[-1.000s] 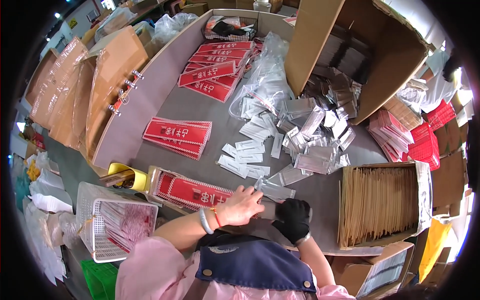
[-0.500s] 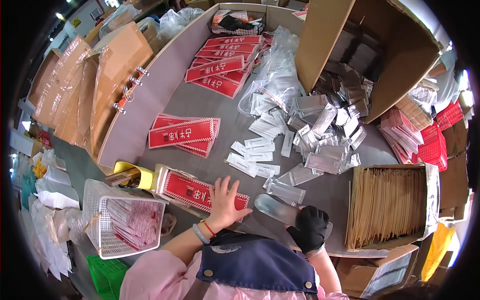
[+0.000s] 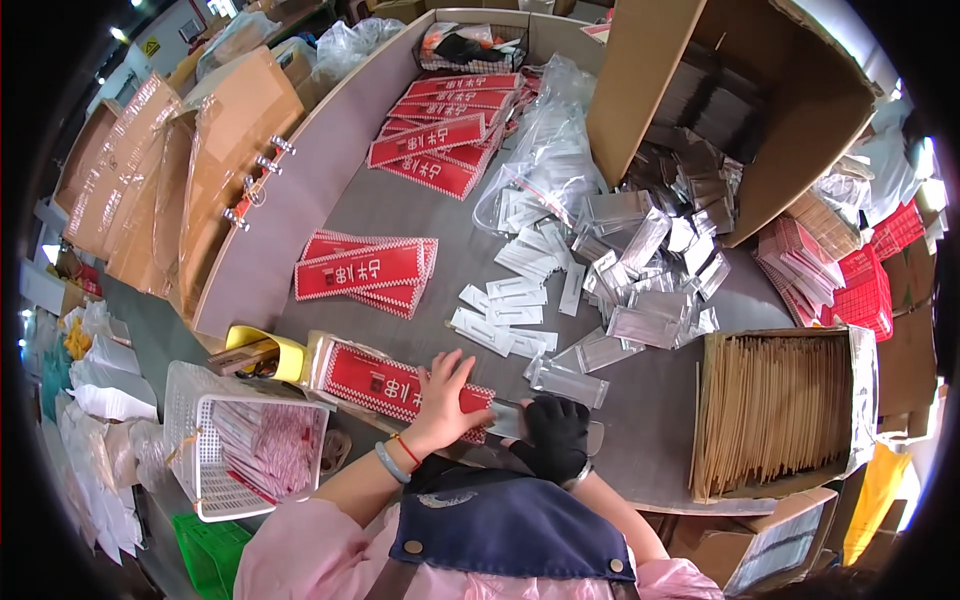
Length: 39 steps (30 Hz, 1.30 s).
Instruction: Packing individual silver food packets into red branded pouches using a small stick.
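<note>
My bare left hand [image 3: 447, 403] lies with fingers spread on a red printed paper sleeve [image 3: 372, 378] with a white checked border. The sleeve rests on a small stack along the near edge of the table. At the sleeve's right end, my right hand [image 3: 552, 436], in a black fingerless glove, is closed on a long clear plastic packet [image 3: 508, 420]. The packet's left end meets the sleeve's end under my left thumb; how far it goes in is hidden. Several flat silvery packets [image 3: 572, 383] lie just beyond my right hand.
More red sleeves [image 3: 365, 268] lie at left and far back. Small white packets [image 3: 505, 315] spread from a clear bag beside a tipped cardboard box [image 3: 640, 90]. A box of wooden sticks [image 3: 775, 415] stands at right. A white basket [image 3: 205, 455] and yellow container [image 3: 290, 358] are at left.
My right hand has moved left with the clear packet, bringing it up to the sleeve's end. My left hand stays on the sleeve, its thumb now at that end.
</note>
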Available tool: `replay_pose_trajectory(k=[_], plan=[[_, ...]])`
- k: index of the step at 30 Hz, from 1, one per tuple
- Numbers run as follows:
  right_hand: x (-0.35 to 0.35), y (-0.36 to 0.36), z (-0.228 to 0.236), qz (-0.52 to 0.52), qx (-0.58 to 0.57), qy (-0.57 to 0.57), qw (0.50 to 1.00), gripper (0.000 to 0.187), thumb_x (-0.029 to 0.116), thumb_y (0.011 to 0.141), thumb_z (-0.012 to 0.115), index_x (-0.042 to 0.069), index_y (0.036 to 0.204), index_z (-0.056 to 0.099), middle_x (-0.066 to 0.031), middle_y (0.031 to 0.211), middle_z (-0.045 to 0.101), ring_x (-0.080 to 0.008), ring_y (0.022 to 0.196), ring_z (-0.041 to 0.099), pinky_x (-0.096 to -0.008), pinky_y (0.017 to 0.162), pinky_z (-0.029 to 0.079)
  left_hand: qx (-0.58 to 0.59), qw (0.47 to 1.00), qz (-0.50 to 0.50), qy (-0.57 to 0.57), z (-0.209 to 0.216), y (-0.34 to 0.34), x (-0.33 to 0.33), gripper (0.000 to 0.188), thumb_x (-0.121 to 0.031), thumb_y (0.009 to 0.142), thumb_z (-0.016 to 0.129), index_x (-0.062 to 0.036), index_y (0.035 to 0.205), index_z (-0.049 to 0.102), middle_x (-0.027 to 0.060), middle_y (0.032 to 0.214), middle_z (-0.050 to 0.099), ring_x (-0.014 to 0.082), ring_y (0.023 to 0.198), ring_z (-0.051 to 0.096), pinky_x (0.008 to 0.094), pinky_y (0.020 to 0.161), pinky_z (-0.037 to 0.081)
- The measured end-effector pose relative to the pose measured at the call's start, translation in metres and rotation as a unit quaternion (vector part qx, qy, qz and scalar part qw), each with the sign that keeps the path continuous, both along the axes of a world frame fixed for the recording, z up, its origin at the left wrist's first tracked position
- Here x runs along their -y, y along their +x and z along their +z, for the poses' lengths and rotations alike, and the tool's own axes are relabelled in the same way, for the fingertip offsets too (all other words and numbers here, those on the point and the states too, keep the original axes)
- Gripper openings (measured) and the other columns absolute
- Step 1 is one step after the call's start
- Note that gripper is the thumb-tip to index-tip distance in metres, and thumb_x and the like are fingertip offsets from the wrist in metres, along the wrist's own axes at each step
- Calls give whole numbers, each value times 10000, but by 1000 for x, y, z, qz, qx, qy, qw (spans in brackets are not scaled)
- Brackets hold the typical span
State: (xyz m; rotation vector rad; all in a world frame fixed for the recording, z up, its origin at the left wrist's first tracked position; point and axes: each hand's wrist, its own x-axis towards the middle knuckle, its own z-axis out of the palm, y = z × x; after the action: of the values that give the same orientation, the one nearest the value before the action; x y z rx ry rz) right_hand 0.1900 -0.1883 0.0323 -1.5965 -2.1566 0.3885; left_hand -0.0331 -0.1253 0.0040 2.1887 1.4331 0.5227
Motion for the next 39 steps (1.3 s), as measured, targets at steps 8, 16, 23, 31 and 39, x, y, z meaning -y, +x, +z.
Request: replay_pose_trajectory(k=[8,16,23,31,39], plan=[[43,156,4,-286,8,60,956,517,138,710,810,46,1171,593,-177,1143,601,-349,1084,564,-433,903,463,-11,984,-75,160,-10,4,-97,299,-106,701,798,-107,989,718,37,1030,658,275,1007,592,438,869,458],[119,306,3,-568,135,-53,810,427,190,853,720,-56,1189,623,-209,1211,638,-355,1140,595,-423,1017,459,86,984,-123,92,13,64,-82,58,-120,767,726,-72,766,694,71,909,684,309,872,642,417,768,527],[127,321,-30,-544,158,-69,821,324,186,862,585,-12,1108,657,-218,1092,665,-396,1055,619,-460,933,485,-30,974,-208,86,6,107,-51,466,-215,647,852,-150,1068,663,29,1027,579,261,1023,538,431,842,432],[155,335,-41,-615,160,62,769,406,242,997,471,-61,1235,601,-273,1239,622,-403,1158,593,-451,996,461,99,967,-225,-62,30,105,-49,286,-158,720,807,-62,918,625,118,729,652,326,685,652,430,638,484],[66,163,36,-268,-94,-12,959,196,40,890,628,71,1067,706,-170,887,646,-373,822,610,-437,739,500,45,963,-262,-34,49,64,-5,565,-178,638,865,-40,1145,655,123,1073,584,320,1003,553,418,883,479]])
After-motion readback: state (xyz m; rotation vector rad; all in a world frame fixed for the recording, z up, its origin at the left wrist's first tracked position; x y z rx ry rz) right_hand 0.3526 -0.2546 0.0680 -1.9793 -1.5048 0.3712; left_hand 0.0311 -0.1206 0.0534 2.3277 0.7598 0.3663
